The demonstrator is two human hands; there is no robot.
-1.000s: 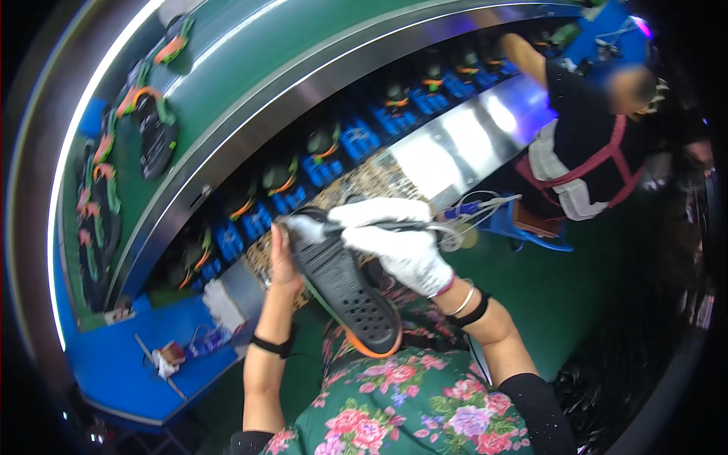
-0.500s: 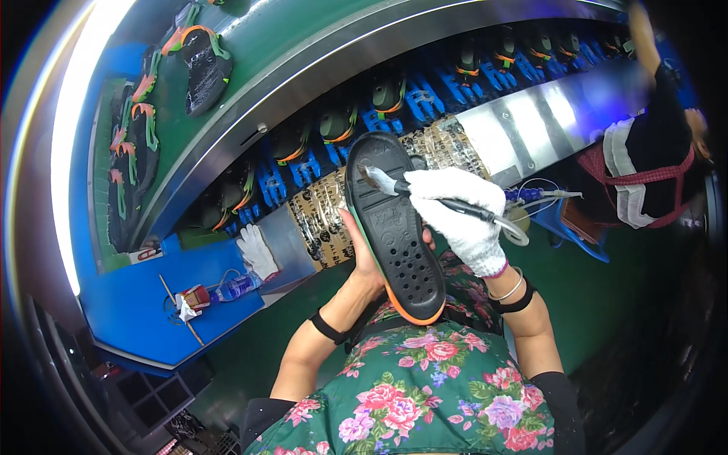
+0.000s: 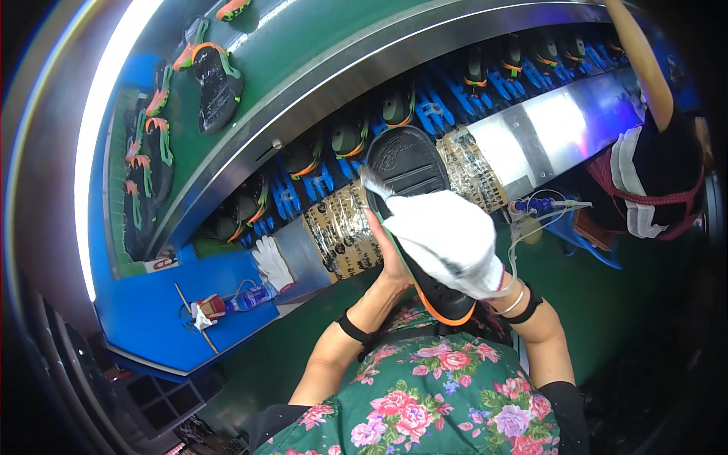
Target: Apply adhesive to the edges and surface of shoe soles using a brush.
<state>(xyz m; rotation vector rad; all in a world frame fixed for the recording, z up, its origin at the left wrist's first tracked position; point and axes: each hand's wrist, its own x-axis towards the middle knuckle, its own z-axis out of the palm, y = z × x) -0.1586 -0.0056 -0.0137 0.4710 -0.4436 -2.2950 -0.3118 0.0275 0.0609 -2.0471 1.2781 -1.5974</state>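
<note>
A black shoe sole with an orange rim at its near end is held up in front of me, its patterned underside facing up. My bare left hand is closed around its left side, the fingers partly hidden behind it. My right hand, in a white knit glove, is closed on a brush with pale bristles; a thin tube trails off near the wrist. The bristles lie at the sole's left edge, toward its far half. The glove hides the sole's middle and most of the brush handle.
Beyond runs a line of shoes on blue holders, behind a metal ledge with taped cardboard. More soles lie on a green belt. A blue table bears a white glove, bottle and stick. At right, a co-worker's arm reaches up.
The brush has gone from the sole's upper face to its left edge, and my gloved hand now covers the sole's middle. The sole has shifted slightly right; the co-worker's arm shows further in.
</note>
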